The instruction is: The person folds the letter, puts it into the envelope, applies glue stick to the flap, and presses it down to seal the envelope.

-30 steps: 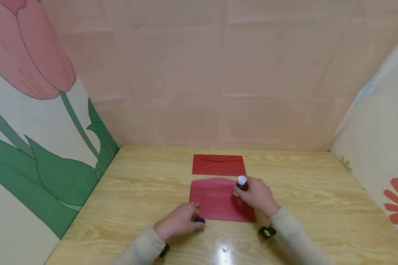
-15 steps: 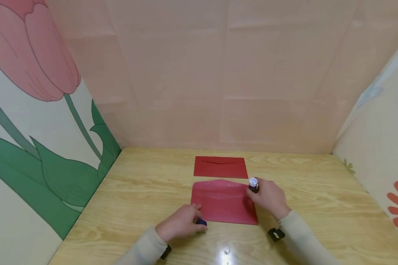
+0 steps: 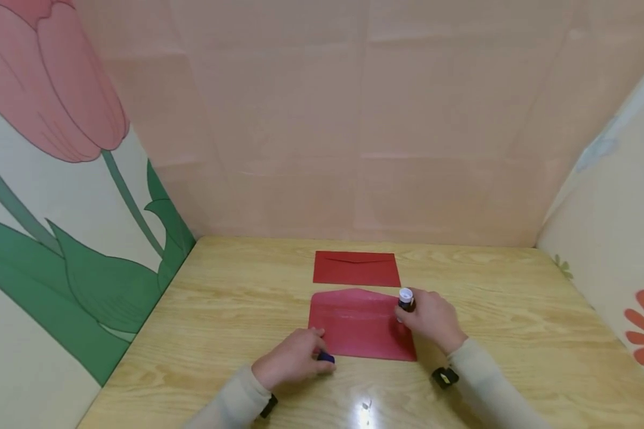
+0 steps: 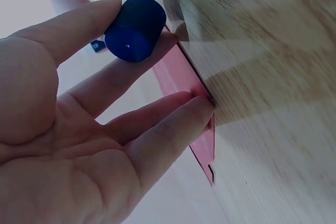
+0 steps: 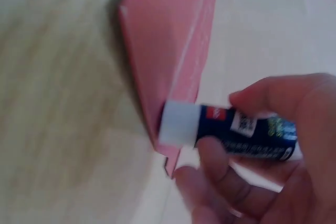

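A pinkish-red envelope [image 3: 362,336] lies on the table with its flap opened out away from me. My right hand [image 3: 433,319] grips a dark blue glue stick [image 5: 244,132] near the envelope's right end. In the right wrist view, the glue stick's white end is right at the envelope's surface by the flap fold; the glue tip itself is hidden. Between thumb and finger, my left hand [image 3: 292,360] pinches a dark blue cap [image 4: 135,29]. Other fingertips [image 4: 202,109] of that hand rest on the envelope's near left edge.
A second, darker red envelope [image 3: 356,269] lies just beyond the first, its flap folded down. Wood-grain table [image 3: 236,286] surrounds both. A pinkish sheet [image 3: 354,149] stands behind, with flower-printed panels [image 3: 86,250] at the sides.
My right hand has slid the glue stick rightward along the flap fold to the envelope's right end, then slightly back left. My left hand keeps its place with the cap.
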Available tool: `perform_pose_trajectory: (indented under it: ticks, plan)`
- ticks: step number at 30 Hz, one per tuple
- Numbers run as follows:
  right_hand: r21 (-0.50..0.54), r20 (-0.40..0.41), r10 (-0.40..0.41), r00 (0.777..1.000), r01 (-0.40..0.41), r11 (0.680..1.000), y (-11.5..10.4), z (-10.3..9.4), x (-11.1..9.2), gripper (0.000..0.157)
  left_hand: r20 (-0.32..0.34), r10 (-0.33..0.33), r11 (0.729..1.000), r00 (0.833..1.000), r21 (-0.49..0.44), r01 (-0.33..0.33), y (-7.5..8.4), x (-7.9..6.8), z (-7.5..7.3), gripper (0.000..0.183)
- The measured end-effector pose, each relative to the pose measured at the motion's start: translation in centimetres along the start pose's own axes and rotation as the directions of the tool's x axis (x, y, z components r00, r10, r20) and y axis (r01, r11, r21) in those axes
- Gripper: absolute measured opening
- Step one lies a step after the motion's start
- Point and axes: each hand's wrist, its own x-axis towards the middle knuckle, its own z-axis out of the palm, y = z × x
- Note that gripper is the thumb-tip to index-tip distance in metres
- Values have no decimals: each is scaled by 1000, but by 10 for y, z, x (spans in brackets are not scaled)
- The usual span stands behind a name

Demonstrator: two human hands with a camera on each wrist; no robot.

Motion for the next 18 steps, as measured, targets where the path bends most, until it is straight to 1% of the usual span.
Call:
perform_pose_trajectory:
  ticks: [2, 4, 5, 8, 10, 13, 16, 18]
  plan:
    - [-17, 7, 25, 1000, -25, 1000, -1, -4, 0, 20, 4, -8, 1000, 1000, -2, 8, 0, 0, 0, 14]
    - [-10, 6, 29, 1000, -29, 1000, -5, -6, 2, 19, 7, -19, 1000, 1000, 0, 19, 0, 0, 1, 17]
    - [8, 4, 24, 1000, -24, 1000, -8, -6, 4, 20, 8, -26, 1000, 1000, -2, 26, 0, 0, 1, 18]
    - [119, 12, -6, 1000, 5, 993, -25, -4, 12, 20, 11, -46, 999, 999, -5, 46, 0, -1, 0, 21]
    - [198, 22, -31, 999, 26, 980, -39, 2, 20, 20, 12, -52, 999, 999, -6, 52, -1, -1, 0, 21]
    - [272, 39, -67, 997, 54, 961, -61, 15, 33, 18, 18, -46, 999, 999, -2, 46, -1, 2, 0, 21]
    - [350, 86, -66, 994, 32, 936, -81, 30, 46, 22, 20, -26, 1000, 999, 17, 26, -1, 3, -1, 21]
    - [396, 121, -44, 992, -7, 918, -91, 39, 51, 26, 25, -6, 999, 1000, 39, 6, 1, 3, 0, 21]
